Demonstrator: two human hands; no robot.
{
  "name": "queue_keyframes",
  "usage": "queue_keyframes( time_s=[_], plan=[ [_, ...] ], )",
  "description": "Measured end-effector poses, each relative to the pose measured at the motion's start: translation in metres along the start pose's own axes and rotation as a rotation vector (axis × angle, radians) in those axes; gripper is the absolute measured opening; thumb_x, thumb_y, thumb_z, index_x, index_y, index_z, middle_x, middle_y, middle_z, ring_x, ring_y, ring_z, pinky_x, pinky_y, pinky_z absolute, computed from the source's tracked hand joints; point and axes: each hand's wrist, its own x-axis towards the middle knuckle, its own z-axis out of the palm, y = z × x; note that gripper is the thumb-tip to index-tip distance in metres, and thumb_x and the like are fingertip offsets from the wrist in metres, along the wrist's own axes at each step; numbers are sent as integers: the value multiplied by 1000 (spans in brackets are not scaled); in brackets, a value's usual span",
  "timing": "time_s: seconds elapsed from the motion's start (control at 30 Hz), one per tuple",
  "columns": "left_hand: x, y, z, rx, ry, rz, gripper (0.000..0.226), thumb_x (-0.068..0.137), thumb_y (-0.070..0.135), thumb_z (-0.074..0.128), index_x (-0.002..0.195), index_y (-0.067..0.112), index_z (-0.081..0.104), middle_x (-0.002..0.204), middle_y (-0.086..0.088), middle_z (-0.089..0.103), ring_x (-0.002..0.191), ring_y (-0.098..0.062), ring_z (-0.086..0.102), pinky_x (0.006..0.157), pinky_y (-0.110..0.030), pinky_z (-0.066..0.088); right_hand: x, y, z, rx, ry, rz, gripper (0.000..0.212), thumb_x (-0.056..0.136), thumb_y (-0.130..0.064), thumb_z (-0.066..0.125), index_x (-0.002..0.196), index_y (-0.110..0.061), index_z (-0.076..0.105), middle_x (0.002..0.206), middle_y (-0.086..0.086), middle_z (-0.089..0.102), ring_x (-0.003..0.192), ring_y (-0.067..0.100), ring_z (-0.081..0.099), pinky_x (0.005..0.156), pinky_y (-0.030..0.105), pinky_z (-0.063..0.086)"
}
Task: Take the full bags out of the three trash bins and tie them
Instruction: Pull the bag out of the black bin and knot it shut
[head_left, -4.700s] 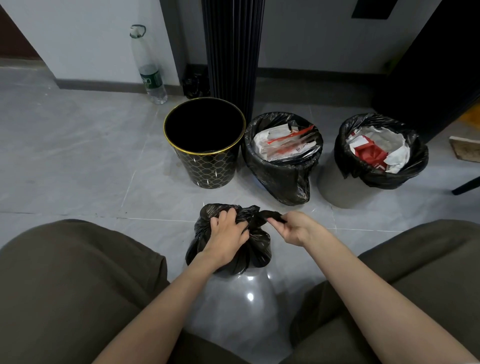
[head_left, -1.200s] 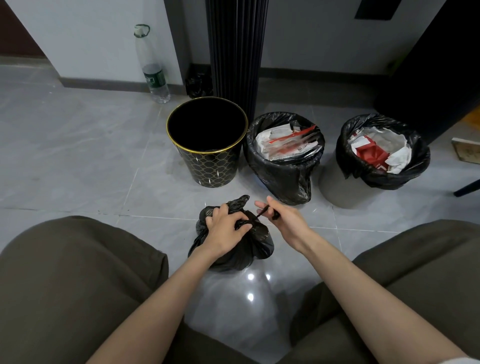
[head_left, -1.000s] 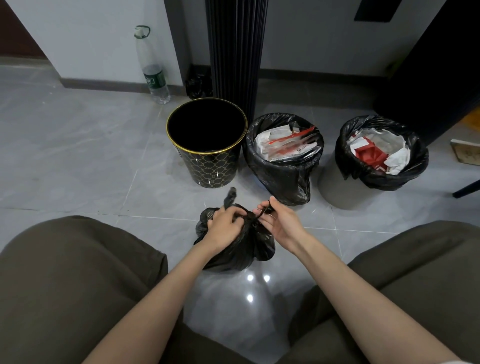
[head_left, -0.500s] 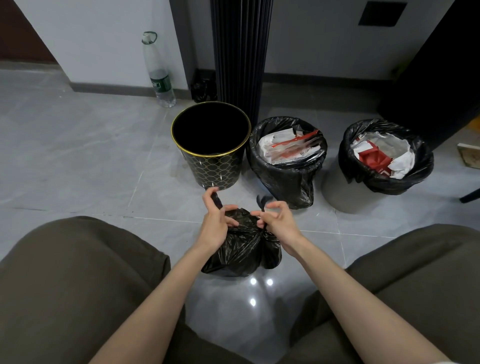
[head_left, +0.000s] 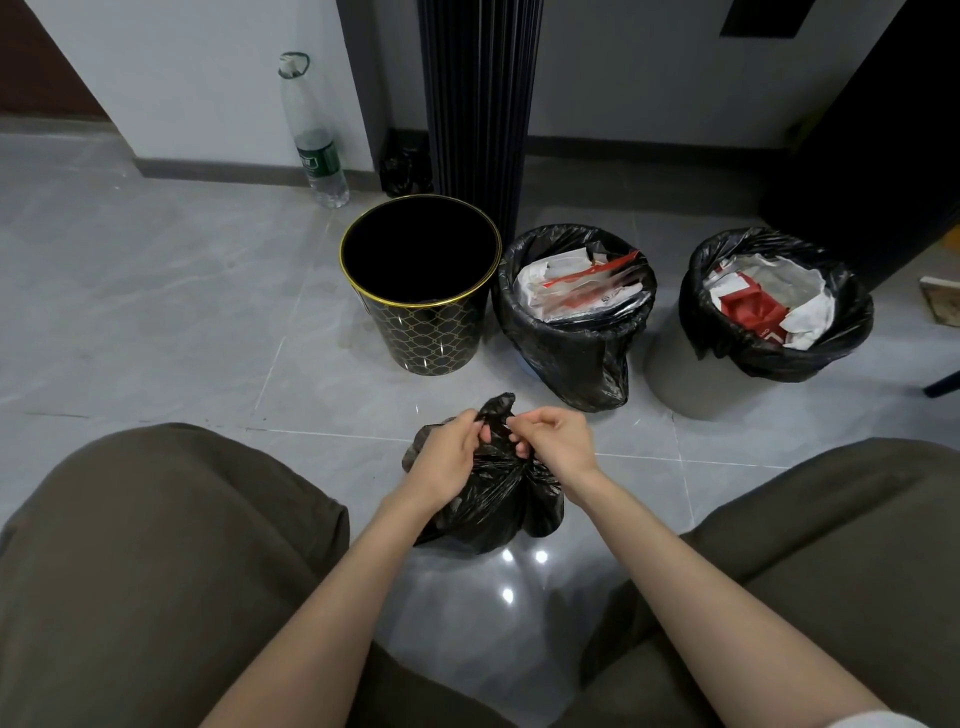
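Note:
A small black trash bag (head_left: 493, 499) sits on the floor between my knees. My left hand (head_left: 449, 452) and my right hand (head_left: 550, 441) both pinch the gathered top of it, close together, with a bag ear sticking up between them. Behind stands a black bin with a gold rim (head_left: 421, 283), with no bag in it. The middle bin (head_left: 571, 317) holds a black bag full of white and red wrappers. The right grey bin (head_left: 691, 379) holds a black bag (head_left: 779, 306) with red and white paper.
A clear plastic bottle (head_left: 314, 135) stands by the wall at the back left. A dark ribbed column (head_left: 478, 98) rises behind the bins. My two knees in olive trousers (head_left: 156, 561) flank the bag. A dark cabinet (head_left: 883, 130) stands at the right.
My hands have drawn together at the top of the bag. The two bag ears that stuck up apart half a second ago are now gathered between my fingers.

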Motion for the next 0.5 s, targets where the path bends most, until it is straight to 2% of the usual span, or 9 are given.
queue_keyframes(
  time_s=[0.13,0.23,0.33,0.4,0.5],
  plan=[
    [0,-1,4,196,-40,59,23,100,17,36,81,15,49,69,9,50,67,-8,47,62,-15,34,-2,1,0,-121,-76,-121,21,80,-6,65,62,-16,71,56,0,62,50,6,49,55,17,42],
    [2,-2,7,247,-22,58,25,100,19,35,80,16,49,76,1,57,74,-16,53,66,-23,35,-3,2,3,-142,-175,-155,18,80,-6,62,67,-9,74,67,8,70,59,6,53,61,19,44],
    [3,-1,8,251,-3,43,25,100,18,35,80,15,49,78,-1,58,73,-17,53,65,-23,34,-1,4,2,-143,-249,-139,16,81,-10,60,72,-8,73,80,14,72,71,10,58,69,22,44],
    [3,0,8,281,-8,53,23,99,15,36,80,14,49,79,-2,59,74,-18,54,68,-26,38,-2,3,0,-109,-276,-119,16,83,-13,62,75,-4,73,78,11,71,73,7,59,68,17,44],
    [3,0,9,294,-41,78,23,99,15,36,80,15,50,79,-1,59,76,-19,56,73,-32,43,-2,3,-1,-2,-271,-86,32,90,-23,62,82,6,70,74,10,69,65,5,58,61,12,43]
  ],
)
